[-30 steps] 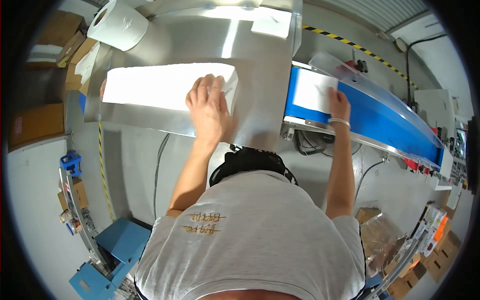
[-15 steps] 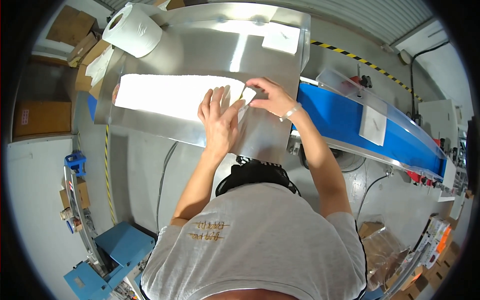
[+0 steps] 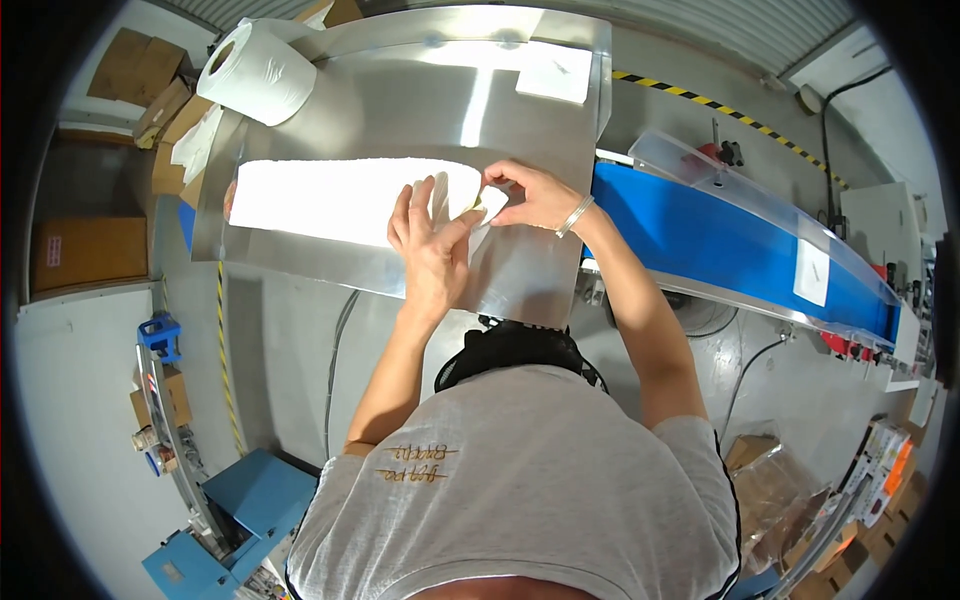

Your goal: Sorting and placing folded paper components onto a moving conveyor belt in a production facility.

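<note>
A long row of white, soft-looking sheets (image 3: 330,190), stacked on edge like folded paper or cloth, lies across the metal table. My left hand (image 3: 432,235) grips the row's right end, fingers over the top and thumb against the end piece. Just right of it, my right hand (image 3: 535,198) pinches a small white folded piece (image 3: 493,203) between thumb and forefinger. A small yellow-green patch shows beside my left thumb; what it is I cannot make out. A white bracelet circles my right wrist.
The metal table (image 3: 400,110) has raised edges. On it stand a large white paper roll (image 3: 257,75) at back left and a flat white square packet (image 3: 554,72) at back right. A blue conveyor belt (image 3: 700,225) on the right carries another white packet (image 3: 811,272). Cardboard boxes (image 3: 88,255) sit left.
The packet on the blue belt has travelled right, away from the table. My right fingers have closed in on the white piece. My left hand has shifted slightly left.
</note>
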A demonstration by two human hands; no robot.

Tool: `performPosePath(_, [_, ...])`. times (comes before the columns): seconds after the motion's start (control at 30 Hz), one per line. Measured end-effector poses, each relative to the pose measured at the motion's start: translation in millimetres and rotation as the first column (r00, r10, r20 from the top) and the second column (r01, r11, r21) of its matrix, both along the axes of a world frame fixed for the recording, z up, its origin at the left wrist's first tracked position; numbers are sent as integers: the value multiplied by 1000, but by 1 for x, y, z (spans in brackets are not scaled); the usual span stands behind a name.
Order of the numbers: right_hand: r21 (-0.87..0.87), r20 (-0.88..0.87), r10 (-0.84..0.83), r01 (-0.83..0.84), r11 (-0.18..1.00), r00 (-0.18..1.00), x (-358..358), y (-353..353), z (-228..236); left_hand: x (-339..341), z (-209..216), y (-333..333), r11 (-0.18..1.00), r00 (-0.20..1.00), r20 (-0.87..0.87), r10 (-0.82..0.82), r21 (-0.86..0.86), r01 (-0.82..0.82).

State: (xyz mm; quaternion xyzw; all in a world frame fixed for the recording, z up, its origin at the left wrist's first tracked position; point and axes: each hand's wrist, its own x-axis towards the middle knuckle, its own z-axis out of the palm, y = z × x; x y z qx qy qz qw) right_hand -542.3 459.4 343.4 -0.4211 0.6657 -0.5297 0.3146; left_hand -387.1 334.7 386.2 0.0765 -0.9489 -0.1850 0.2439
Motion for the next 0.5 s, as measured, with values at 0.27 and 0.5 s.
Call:
performPosePath(0.27, [251, 55, -138, 120, 961, 989, 0, 30, 11, 3, 4, -8, 997, 997, 27, 70, -41, -69])
performPosePath(0.5, [332, -184, -863, 856, 396, 471, -17, 160, -47, -1, -3, -13, 994, 995, -4, 98, -43, -98])
